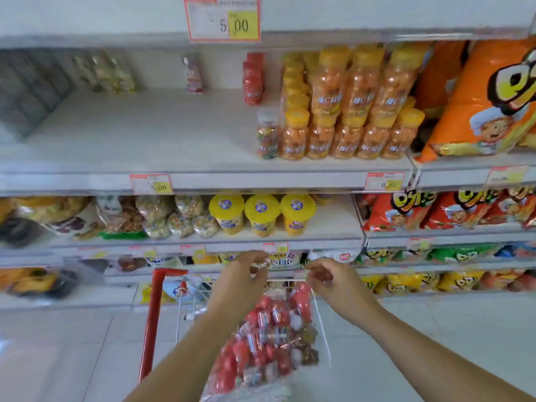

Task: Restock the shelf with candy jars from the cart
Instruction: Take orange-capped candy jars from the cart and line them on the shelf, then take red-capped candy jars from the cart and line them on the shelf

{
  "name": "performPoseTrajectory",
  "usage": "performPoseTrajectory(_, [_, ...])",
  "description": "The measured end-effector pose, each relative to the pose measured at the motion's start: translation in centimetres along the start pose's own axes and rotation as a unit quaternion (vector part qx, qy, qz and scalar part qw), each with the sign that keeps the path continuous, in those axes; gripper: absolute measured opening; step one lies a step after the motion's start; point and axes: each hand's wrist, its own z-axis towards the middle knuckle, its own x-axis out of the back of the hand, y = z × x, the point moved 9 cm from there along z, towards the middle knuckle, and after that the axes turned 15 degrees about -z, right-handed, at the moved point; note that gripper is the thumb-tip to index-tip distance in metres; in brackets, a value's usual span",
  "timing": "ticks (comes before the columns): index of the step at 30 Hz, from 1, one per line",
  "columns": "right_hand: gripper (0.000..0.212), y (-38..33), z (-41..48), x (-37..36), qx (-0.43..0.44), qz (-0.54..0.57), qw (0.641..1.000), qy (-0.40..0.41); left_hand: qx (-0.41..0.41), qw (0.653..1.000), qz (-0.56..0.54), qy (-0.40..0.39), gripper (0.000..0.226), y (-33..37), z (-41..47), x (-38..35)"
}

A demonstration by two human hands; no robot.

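A cart with a red frame (150,323) stands in front of the shelves, and its wire basket holds a plastic-wrapped pack of red-capped candy jars (269,338). My left hand (243,281) and my right hand (329,281) hover side by side above the far end of the basket. Their fingers are loosely curled and I see nothing in them; both are motion-blurred. On the shelf (145,134) above, yellow-capped candy jars (348,111) are stacked at the right. A clear-capped jar of mixed candy (268,134) stands beside them, and red jars (253,79) stand at the back.
Large orange snack bags (478,105) fill the shelf to the right. Yellow-lidded cups (262,213) and bagged snacks (121,219) sit one level lower. A price sign (223,18) hangs from the top shelf edge. The left half of the jar shelf is bare white board.
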Motion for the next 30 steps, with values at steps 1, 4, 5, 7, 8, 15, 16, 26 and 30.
performPoseTrajectory(1, [0.02,0.7,-0.3,-2.2,-0.012,0.002,1.0,-0.028,0.015,1.0,0.002,0.0,0.028,-1.7,-0.5,0.4])
performPoseTrajectory(4, [0.02,2.5,-1.8,-7.4,-0.055,0.019,0.995,-0.077,0.062,0.998,0.01,-0.012,0.027,-6.8,-2.1,0.9])
performPoseTrajectory(5, [0.019,3.3,-2.4,-8.9,-0.074,0.018,0.993,-0.09,0.071,0.997,0.012,-0.016,0.026,-8.3,-2.6,0.9])
performPoseTrajectory(7, [0.015,4.9,-3.9,-11.7,-0.117,0.003,0.986,-0.119,0.089,0.995,0.022,-0.041,0.025,-11.7,-3.2,0.4])
performPoseTrajectory(8, [0.015,5.8,-4.5,-13.0,-0.137,-0.006,0.982,-0.128,0.101,0.992,0.033,-0.061,0.024,-13.4,-3.3,0.0])
performPoseTrajectory(15, [0.03,10.9,-6.3,-21.4,-0.257,-0.047,0.955,-0.14,0.093,0.949,0.151,-0.261,0.025,-23.9,-4.0,-5.7])
performPoseTrajectory(16, [0.033,11.3,-6.3,-22.3,-0.263,-0.053,0.953,-0.143,0.087,0.94,0.163,-0.288,0.024,-24.6,-4.1,-6.5])
performPoseTrajectory(26, [0.063,12.2,-0.4,-27.8,-0.158,-0.214,0.962,-0.061,0.026,0.892,0.18,-0.415,0.049,-31.3,-4.7,-16.9])
performPoseTrajectory(30, [0.068,12.1,1.7,-30.4,-0.085,-0.365,0.922,-0.097,-0.044,0.876,0.245,-0.412,0.046,-32.5,-4.9,-20.3])
